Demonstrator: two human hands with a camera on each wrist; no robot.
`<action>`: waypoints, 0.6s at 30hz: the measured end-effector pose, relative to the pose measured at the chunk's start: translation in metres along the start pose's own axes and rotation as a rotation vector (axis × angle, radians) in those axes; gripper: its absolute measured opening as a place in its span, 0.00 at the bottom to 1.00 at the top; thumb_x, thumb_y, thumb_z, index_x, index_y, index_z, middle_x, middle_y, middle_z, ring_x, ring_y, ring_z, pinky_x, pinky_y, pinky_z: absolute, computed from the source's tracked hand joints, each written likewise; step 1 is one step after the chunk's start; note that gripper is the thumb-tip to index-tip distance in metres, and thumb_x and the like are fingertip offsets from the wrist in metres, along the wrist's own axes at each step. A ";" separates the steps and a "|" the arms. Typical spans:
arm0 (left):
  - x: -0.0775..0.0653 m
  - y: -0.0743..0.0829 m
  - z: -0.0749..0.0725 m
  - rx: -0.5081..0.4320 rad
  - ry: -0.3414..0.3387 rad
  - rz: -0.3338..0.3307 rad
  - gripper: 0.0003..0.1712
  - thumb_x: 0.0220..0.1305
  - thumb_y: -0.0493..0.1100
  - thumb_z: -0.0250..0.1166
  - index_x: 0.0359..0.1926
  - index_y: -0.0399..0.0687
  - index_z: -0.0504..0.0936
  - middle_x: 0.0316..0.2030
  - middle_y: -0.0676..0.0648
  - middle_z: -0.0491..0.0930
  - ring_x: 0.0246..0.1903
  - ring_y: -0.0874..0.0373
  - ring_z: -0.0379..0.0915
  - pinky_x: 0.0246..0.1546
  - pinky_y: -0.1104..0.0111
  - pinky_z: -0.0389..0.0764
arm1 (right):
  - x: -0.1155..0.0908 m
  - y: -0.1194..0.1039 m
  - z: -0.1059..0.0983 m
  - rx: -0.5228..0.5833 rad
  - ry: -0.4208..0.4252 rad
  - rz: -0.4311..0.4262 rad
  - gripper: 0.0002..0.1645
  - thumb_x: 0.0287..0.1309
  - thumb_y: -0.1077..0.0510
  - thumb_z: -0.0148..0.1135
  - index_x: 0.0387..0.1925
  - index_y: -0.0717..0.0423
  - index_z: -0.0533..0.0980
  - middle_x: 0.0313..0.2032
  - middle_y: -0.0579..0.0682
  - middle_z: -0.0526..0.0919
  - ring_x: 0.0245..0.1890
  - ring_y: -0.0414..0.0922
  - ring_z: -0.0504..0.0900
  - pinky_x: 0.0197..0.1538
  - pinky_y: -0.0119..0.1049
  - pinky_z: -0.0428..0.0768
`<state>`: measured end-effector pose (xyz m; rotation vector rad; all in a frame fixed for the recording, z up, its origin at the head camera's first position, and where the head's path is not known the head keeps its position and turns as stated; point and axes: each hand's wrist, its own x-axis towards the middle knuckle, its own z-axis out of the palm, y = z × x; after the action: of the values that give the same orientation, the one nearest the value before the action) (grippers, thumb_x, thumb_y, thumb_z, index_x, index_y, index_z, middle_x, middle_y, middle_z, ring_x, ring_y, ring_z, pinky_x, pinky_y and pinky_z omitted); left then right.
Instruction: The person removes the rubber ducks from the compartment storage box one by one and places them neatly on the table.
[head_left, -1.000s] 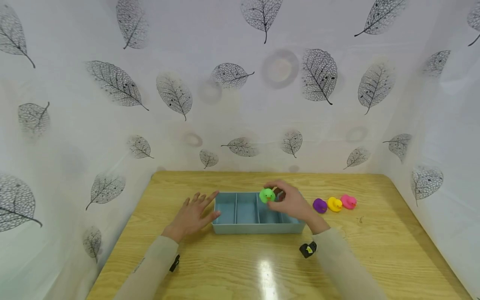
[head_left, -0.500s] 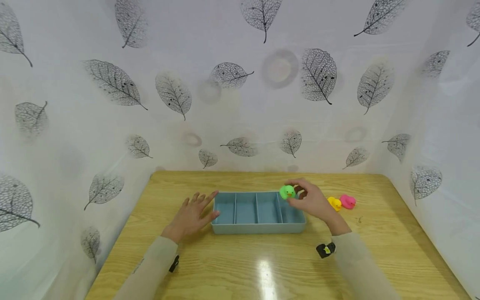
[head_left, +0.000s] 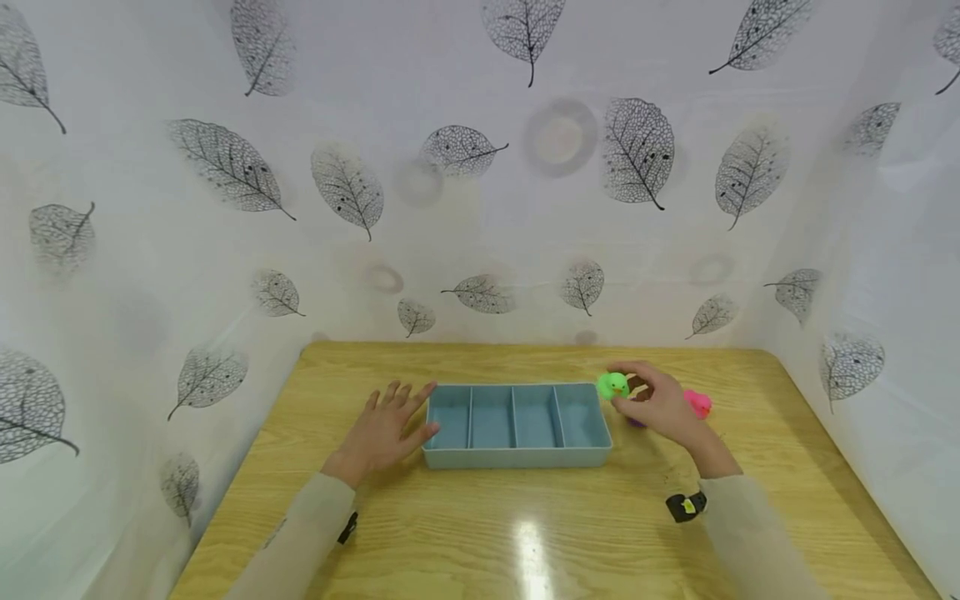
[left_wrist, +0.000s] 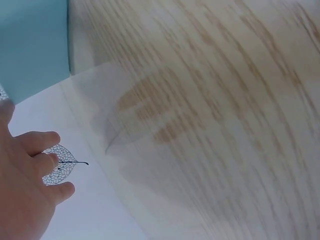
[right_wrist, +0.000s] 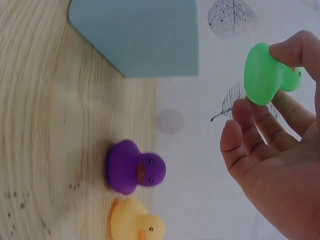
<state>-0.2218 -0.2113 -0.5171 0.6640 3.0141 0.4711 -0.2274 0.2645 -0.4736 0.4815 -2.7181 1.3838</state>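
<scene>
Between thumb and fingertips, my right hand (head_left: 663, 408) pinches a green rubber duck (head_left: 612, 386), held in the air just past the right end of the blue-grey divided box (head_left: 517, 458). In the right wrist view the green duck (right_wrist: 262, 75) hangs clear above the table. Under that hand sits a purple rubber duck (right_wrist: 125, 167), mostly covered by it in the head view. My left hand (head_left: 382, 433) lies at the box's left end with fingers spread, fingertips right at the rim. The left wrist view shows those fingers (left_wrist: 40, 142) extended near the box corner (left_wrist: 35, 50).
Beside the purple duck stands a yellow duck (right_wrist: 132, 220), hidden behind the right hand in the head view. A pink duck (head_left: 698, 404) sits farther right. The box has several compartments split by thin dividers. A leaf-print curtain (head_left: 480, 208) surrounds the wooden table (head_left: 450, 533).
My right hand has carried the green duck rightward, from over the box to beyond its right end. It now covers the yellow duck and most of the purple one. The left hand stays put.
</scene>
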 end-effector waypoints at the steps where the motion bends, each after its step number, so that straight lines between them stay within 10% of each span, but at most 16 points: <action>1: 0.000 0.001 0.000 0.002 -0.004 0.001 0.45 0.77 0.70 0.52 0.86 0.64 0.50 0.78 0.30 0.61 0.81 0.30 0.49 0.78 0.31 0.49 | -0.002 0.001 -0.003 -0.011 0.006 0.005 0.28 0.66 0.59 0.70 0.67 0.54 0.78 0.59 0.57 0.81 0.47 0.43 0.78 0.46 0.32 0.82; 18: -0.001 0.013 0.003 -0.010 -0.028 0.007 0.55 0.74 0.74 0.53 0.86 0.48 0.47 0.81 0.29 0.52 0.82 0.32 0.43 0.79 0.33 0.48 | -0.030 0.027 -0.051 -0.102 0.068 0.101 0.32 0.71 0.54 0.68 0.71 0.59 0.73 0.54 0.59 0.81 0.41 0.33 0.78 0.40 0.30 0.83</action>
<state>-0.2152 -0.2001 -0.5159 0.6749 2.9823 0.4735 -0.2114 0.3280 -0.4696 0.2891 -2.7758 1.2500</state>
